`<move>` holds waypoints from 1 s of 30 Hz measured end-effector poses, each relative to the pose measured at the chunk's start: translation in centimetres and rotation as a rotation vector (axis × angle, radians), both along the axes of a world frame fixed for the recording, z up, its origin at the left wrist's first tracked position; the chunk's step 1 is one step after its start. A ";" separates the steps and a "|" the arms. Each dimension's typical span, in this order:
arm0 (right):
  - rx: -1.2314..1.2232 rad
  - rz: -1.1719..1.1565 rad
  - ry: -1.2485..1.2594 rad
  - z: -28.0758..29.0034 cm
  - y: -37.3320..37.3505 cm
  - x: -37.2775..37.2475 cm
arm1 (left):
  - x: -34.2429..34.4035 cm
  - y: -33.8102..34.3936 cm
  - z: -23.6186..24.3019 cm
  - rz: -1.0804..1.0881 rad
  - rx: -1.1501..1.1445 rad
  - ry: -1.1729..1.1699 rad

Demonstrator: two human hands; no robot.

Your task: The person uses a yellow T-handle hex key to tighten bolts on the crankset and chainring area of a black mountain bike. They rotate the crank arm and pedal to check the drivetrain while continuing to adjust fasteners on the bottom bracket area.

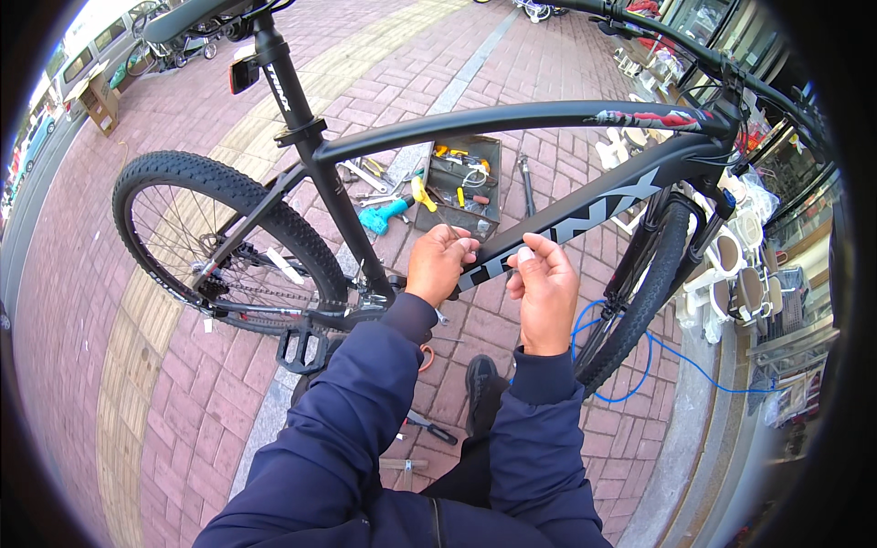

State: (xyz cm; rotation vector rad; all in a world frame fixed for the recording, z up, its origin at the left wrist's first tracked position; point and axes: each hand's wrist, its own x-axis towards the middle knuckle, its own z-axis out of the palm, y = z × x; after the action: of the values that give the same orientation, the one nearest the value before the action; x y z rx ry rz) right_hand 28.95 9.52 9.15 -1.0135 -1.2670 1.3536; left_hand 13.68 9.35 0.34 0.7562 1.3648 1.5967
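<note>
Both hands are raised in front of the down tube [585,215] of a black bicycle [320,173]. My left hand [438,265] has thumb and fingertips pinched together, close to the tube's lower end. A short way to its right, my right hand [546,297] is closed in a loose pinch, fingers curled toward the thumb. Whatever either pinch holds, if anything, is too small to make out. Whether the left fingertips touch the tube, I cannot tell. The rear wheel [164,164] stands to the left and the front wheel [639,301] to the right.
Behind the frame an open toolbox [493,151] holds hand tools, with a teal power tool [384,216] and wrenches [364,175] beside it. A blue hose [708,376] loops near the front wheel. Pale shoes [726,251] line the shopfront at right. Pliers [431,427] lie near my feet.
</note>
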 end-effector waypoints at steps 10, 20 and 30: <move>-0.020 0.028 -0.067 0.0 -0.4 -0.5 | 0.2 0.3 -0.1 0.065 0.007 0.055; -0.013 0.043 -0.089 0.0 -0.6 -0.6 | 0.2 0.4 -0.2 0.128 -0.015 0.137; -0.027 0.036 -0.066 -0.1 -0.5 -1.0 | 0.6 0.4 -0.1 0.122 0.050 -0.088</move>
State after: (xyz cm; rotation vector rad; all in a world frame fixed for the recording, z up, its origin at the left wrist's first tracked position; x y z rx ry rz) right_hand 27.94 9.00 9.05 -1.0654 -1.3251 1.3779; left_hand 14.33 9.71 0.23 0.6345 1.3334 1.7448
